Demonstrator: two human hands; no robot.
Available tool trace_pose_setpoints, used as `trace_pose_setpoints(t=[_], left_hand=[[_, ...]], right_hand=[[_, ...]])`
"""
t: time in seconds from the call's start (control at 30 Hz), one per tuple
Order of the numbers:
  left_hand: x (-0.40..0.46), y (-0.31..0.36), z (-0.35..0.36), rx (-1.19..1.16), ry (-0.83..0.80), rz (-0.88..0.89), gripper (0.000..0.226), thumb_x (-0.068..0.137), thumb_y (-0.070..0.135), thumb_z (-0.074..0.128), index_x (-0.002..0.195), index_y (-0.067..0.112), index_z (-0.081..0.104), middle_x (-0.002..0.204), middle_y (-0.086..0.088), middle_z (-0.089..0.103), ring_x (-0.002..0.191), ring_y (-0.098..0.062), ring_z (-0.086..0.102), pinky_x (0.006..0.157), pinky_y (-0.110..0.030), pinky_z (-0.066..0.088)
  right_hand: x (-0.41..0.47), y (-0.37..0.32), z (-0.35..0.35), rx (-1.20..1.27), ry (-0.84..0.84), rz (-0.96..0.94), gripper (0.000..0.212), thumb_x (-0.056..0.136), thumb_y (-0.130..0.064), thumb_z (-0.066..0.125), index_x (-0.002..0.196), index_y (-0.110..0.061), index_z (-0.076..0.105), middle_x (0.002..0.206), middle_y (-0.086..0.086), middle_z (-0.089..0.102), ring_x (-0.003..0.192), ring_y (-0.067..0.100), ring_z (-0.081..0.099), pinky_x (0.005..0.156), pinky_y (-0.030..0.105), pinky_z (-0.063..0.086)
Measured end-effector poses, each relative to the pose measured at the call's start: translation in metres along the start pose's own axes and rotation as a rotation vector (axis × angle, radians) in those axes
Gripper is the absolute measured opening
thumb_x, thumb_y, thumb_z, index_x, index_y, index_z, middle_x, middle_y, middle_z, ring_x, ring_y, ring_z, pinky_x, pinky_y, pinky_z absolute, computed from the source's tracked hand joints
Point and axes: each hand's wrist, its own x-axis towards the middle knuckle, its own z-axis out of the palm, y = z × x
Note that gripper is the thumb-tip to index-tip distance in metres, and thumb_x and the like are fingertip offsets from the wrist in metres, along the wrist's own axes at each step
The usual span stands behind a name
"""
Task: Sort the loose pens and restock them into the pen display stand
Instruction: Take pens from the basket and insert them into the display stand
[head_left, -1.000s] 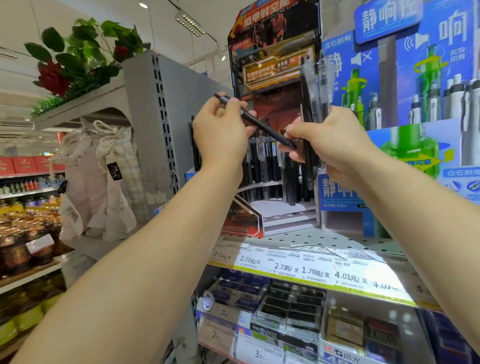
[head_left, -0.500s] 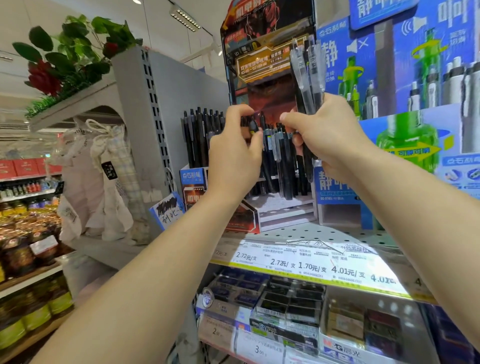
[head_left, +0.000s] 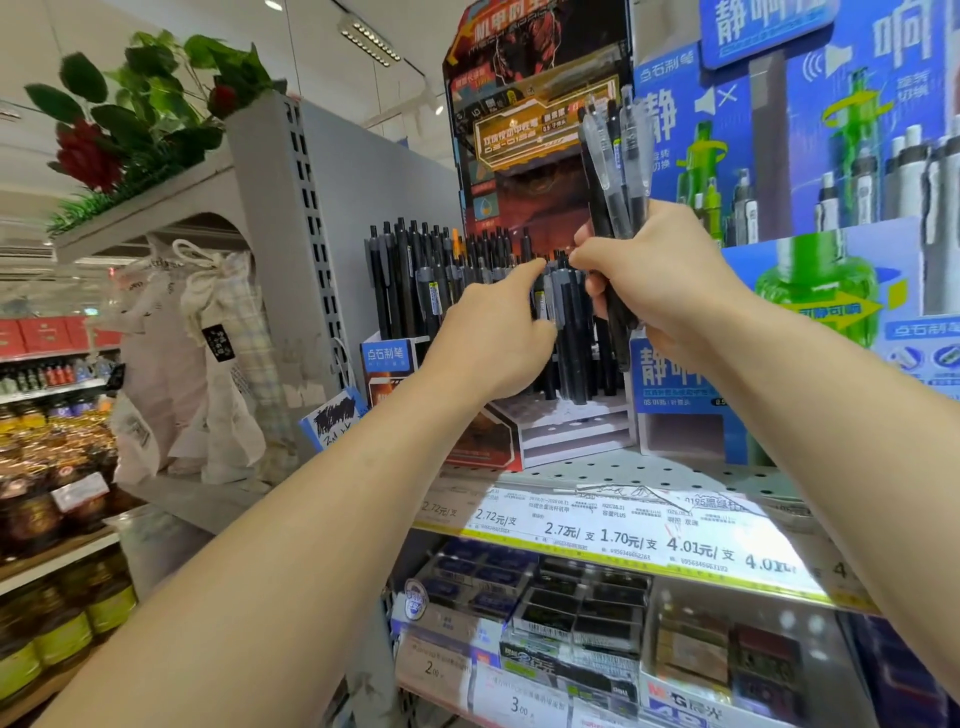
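While standing upright on the perforated grey shelf (head_left: 649, 470), pen display stand (head_left: 540, 156): carrying a red-and-black printed backboard, holding rows of dark pens (head_left: 415, 280) in its stepped white base, leaving the front steps bare. Right hand (head_left: 660, 280): gripping a bundle of loose pens (head_left: 615, 161), fingers curling round the barrels, clear caps and clips pointing up in front of the backboard, lower ends showing below the fist. Left hand (head_left: 493, 338): reaching in among the stocked pens, forefinger extending to the pen tops, thumb and fingers closing on one dark pen (head_left: 563, 312) at the right end of the rows; exact pinch partly hiding behind the knuckles. Hands nearly touching, fingertips just beside each other. Blue pen display (head_left: 831, 156): standing just to the right of the stand. Price label strip (head_left: 623, 530): running along the shelf edge. Boxed stationery (head_left: 571, 613): lying on the shelf below.
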Motion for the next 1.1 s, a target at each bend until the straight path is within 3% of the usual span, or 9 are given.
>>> trace_pose_setpoints(t=[0.1,0.2,0.3,0.4,0.47,0.6,0.77,0.93,1.1], left_hand=[[0.001,0.002,-0.003,-0.026,-0.058,-0.016,0.074,0.089,0.029,0.048,0.157,0.034,0.016,0.092,-0.006,0.071,0.080,-0.023,0.066,0.083,-0.044,0.057],[0.000,0.005,-0.007,-0.054,0.100,-0.048,0.067,0.092,0.034,0.046,0.155,0.035,0.024,0.095,0.004,0.072,0.088,-0.020,0.065,0.083,-0.040,0.056],[0.002,0.012,-0.014,-0.516,0.263,-0.061,0.047,0.098,0.034,0.047,0.146,0.033,0.046,0.100,0.007,0.070,0.085,-0.012,0.066,0.070,-0.032,0.054],[0.003,0.025,-0.022,-0.830,0.189,-0.047,0.031,0.102,0.030,0.049,0.130,0.028,0.062,0.096,0.007,0.073,0.074,-0.004,0.063,0.065,-0.024,0.048],[0.001,0.029,-0.024,-0.829,0.136,-0.033,0.024,0.101,0.032,0.052,0.118,0.025,0.069,0.074,0.014,0.067,0.065,-0.002,0.059,0.062,-0.024,0.046],[-0.002,0.026,-0.028,-0.944,0.082,-0.057,0.022,0.099,0.030,0.059,0.112,0.014,0.068,0.075,0.003,0.065,0.068,-0.009,0.059,0.075,-0.034,0.051],[-0.007,0.017,-0.028,-1.055,0.179,-0.072,0.008,0.098,0.021,0.062,0.100,0.013,0.061,0.109,-0.028,0.068,0.083,-0.033,0.066,0.083,-0.042,0.057],[-0.006,0.007,-0.028,-1.042,0.385,-0.116,0.003,0.098,0.016,0.060,0.095,0.015,0.060,0.084,0.001,0.076,0.071,-0.012,0.069,0.062,-0.024,0.055],[-0.005,0.004,-0.028,-0.971,0.529,-0.101,0.005,0.098,0.014,0.061,0.094,0.015,0.058,0.083,-0.001,0.075,0.074,-0.015,0.072,0.066,-0.026,0.056]], right_hand=[[-0.002,-0.001,0.000,0.024,-0.032,0.017,0.012,0.089,-0.004,0.066,0.085,-0.015,0.065,0.063,0.000,0.064,0.050,0.011,0.060,0.047,0.026,0.049],[-0.002,-0.002,0.000,0.047,-0.056,0.020,0.010,0.089,-0.005,0.071,0.087,-0.013,0.065,0.070,0.004,0.066,0.053,0.013,0.064,0.045,0.025,0.047],[-0.003,-0.002,0.001,0.032,-0.068,-0.005,0.012,0.088,-0.003,0.072,0.084,-0.013,0.065,0.070,0.005,0.066,0.052,0.011,0.064,0.044,0.025,0.046],[-0.005,-0.001,0.003,-0.042,-0.128,-0.050,0.014,0.087,-0.004,0.074,0.083,-0.014,0.066,0.065,0.002,0.064,0.048,0.009,0.057,0.043,0.025,0.044],[-0.007,-0.002,0.003,-0.043,-0.179,-0.064,0.013,0.088,-0.005,0.073,0.086,-0.016,0.067,0.063,-0.001,0.065,0.049,0.009,0.057,0.043,0.025,0.045],[-0.009,-0.004,0.000,0.000,-0.225,-0.079,0.018,0.088,-0.003,0.071,0.091,-0.021,0.068,0.065,-0.001,0.070,0.055,0.011,0.063,0.045,0.023,0.047],[-0.009,-0.003,0.001,0.008,-0.311,-0.055,0.018,0.092,-0.010,0.072,0.103,-0.024,0.068,0.084,0.004,0.078,0.066,0.015,0.074,0.061,0.030,0.061],[-0.007,-0.003,0.004,0.060,-0.361,-0.001,0.016,0.097,-0.010,0.067,0.110,-0.018,0.069,0.090,0.007,0.077,0.078,0.024,0.078,0.069,0.037,0.064],[-0.006,-0.002,0.003,0.072,-0.300,0.036,0.004,0.098,-0.006,0.063,0.097,-0.010,0.065,0.077,0.009,0.074,0.078,0.029,0.078,0.068,0.039,0.064]])
